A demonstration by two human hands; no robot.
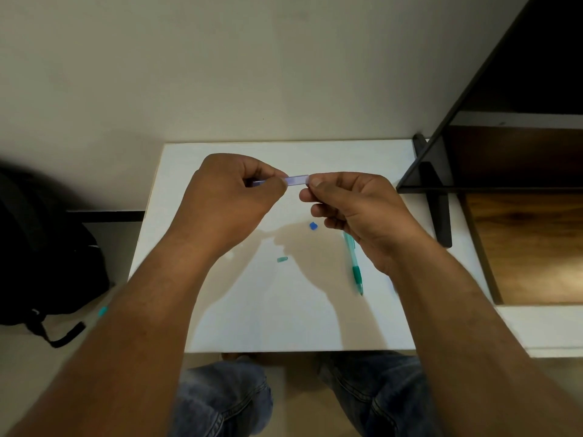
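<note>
denim-clad knees (227, 402) sit lowest in view, under the near edge of a white table (284, 326). both bare forearms pass over that edge and converge above the tabletop.

tabletop, right of centre: a green pen (355, 266) lies flat, tip toward the person, its far end hidden beneath the right wrist. a small green piece (282, 259) lies left of the pen, apart from it. a small blue piece (313, 226) lies farther back, near the right hand's curled fingers.

above the table's far half, the left hand (230, 197) and the right hand (353, 206) hold a clear bluish tube (298, 180) level between them, off the surface. left hand: fingers curled round one end, thumb on top. right hand: thumb and forefinger pinch the other end, with the remaining fingers curled underneath.

room: a black backpack (41, 253) rests on the pale floor left of the table. a dark shelf unit (520, 152) with wood-toned panels stands beside the table's right edge. a plain off-white wall (220, 74) runs behind the table's far edge.
</note>
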